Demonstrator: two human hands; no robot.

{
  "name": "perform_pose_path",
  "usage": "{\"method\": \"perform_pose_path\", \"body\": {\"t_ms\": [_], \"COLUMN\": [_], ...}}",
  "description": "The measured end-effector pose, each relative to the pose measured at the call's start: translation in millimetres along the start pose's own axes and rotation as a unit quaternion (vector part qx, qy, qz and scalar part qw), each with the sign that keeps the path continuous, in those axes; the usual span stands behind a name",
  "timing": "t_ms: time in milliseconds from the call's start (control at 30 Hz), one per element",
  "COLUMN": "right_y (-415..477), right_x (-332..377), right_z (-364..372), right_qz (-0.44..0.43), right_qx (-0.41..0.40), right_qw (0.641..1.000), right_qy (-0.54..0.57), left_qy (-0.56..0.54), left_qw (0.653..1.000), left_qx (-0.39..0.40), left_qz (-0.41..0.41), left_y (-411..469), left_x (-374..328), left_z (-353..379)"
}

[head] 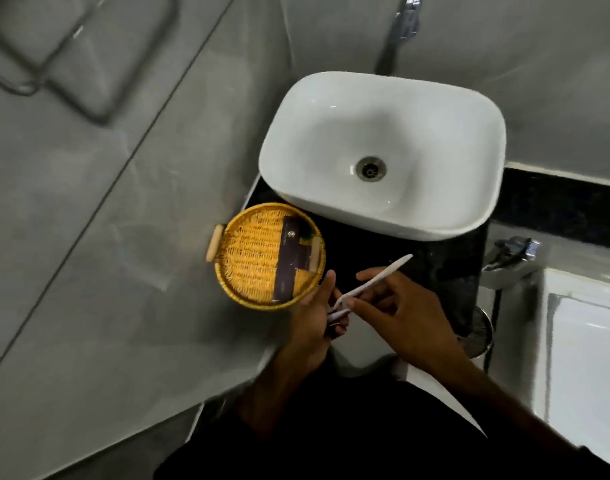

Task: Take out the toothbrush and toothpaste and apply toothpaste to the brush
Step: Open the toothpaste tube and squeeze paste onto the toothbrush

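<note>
The toothbrush (372, 282) is a slim, off-white stick held in the air just in front of the white basin (383, 98), over the dark bench (445, 271). It lies slanted, its far tip pointing toward the basin's near rim and its near end lower. A small pale item (336, 317), possibly the toothpaste, sits just beneath that near end, too blurred to identify.

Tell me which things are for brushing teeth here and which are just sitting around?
For the job: toothbrush, held in the right hand; a small packet, maybe toothpaste, in the left hand; dark boxes in the basket.

Just sitting around: sink, tap, counter.
</note>
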State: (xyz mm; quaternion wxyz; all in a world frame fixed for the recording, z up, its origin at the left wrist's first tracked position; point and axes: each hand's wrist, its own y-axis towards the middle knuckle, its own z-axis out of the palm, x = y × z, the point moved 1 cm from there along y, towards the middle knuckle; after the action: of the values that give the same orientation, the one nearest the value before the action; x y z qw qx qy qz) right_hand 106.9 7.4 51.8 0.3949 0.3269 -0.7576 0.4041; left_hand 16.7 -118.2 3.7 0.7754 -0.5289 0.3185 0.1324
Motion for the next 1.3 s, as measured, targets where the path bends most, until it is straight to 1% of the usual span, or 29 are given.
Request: {"method": "perform_pose_path", "body": {"t_ms": [67,133,200,267,333,433,533,633,700,733,833,900,967,1033,1100,1167,1233,1300], "right_y": [5,8,8,8,7,9,11,13,16,18,24,26,27,26,25,24,21,18], "right_x": [-1,-2,-3,-7,-9,-9,-8,-4,0,1,3,0,-5,-8,-12,-12,-13,-12], "right_z": [13,24,33,44,51,61,66,71,74,75,78,81,83,84,86,90,95,98], "right_qz": [0.019,0.047,0.079,0.076,0.085,0.14,0.179,0.206,0.207,0.207,0.233,0.255,0.288,0.313,0.311,0.302,0.299,0.293], "right_qx": [0.049,0.104,0.154,0.182,0.208,0.262,0.284,0.269,0.241,0.226,0.19,0.174,0.15,0.119,0.102,0.1,0.095,0.092], "right_qw": [0.997,0.989,0.98,0.975,0.972,0.955,0.94,0.93,0.933,0.935,0.933,0.927,0.912,0.895,0.891,0.887,0.88,0.875], "right_qy": [-0.059,-0.098,-0.096,-0.098,-0.07,-0.007,0.059,0.142,0.17,0.176,0.198,0.215,0.25,0.294,0.314,0.334,0.356,0.373], "left_qy": [-0.025,-0.039,-0.034,-0.007,0.05,0.128,0.139,0.156,0.167,0.179,0.249,0.269,0.279,0.311,0.339,0.348,0.334,0.304], "left_qw": [0.999,0.999,0.999,0.999,0.997,0.99,0.988,0.981,0.974,0.967,0.932,0.92,0.915,0.899,0.879,0.868,0.87,0.886], "left_qx": [-0.028,-0.032,-0.017,0.001,0.019,0.043,0.031,-0.006,-0.009,-0.007,-0.024,-0.039,-0.056,-0.087,-0.107,-0.129,-0.141,-0.132], "left_qz": [0.001,0.01,0.018,0.039,0.055,0.044,0.058,0.114,0.155,0.182,0.263,0.281,0.285,0.295,0.318,0.331,0.335,0.324], "left_y": [-3,-10,-19,-28,-35,-43,-43,-38,-36,-36,-30,-24,-18,-13,-8,-5,-1,3], "left_x": [6,15,22,25,23,19,15,11,6,3,-11,-23,-34,-45,-53,-60,-64,-65], "left_z": [-20,-38,-53,-68,-79,-93,-100,-104,-103,-102,-106,-116,-129,-143,-152,-158,-163,-167]}}
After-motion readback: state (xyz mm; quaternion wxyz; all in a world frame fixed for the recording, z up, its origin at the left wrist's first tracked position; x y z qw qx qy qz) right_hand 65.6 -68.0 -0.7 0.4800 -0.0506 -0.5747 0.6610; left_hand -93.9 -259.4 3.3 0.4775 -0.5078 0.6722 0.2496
